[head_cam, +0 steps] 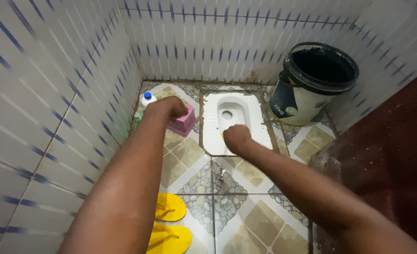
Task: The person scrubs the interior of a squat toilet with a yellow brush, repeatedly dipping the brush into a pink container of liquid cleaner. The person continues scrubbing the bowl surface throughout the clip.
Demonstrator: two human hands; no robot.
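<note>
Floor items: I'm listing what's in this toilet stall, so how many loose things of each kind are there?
Yellow flip-flops: 2
Pink basket: 1
Bottle with blue cap: 1
Black-rimmed bucket: 1
Total: 5

Colours around you in the toilet stall

You face a white squat pan (232, 123), white wall tiles (43, 94) with short blue dashes, and a floor (227, 188) of beige squares edged with grey pebble print. There are yellow sandals (170, 221), a pink basket (186, 121), a blue-capped bottle (147, 98), perhaps white, and a black-rimmed cream bucket (312, 84).
</note>
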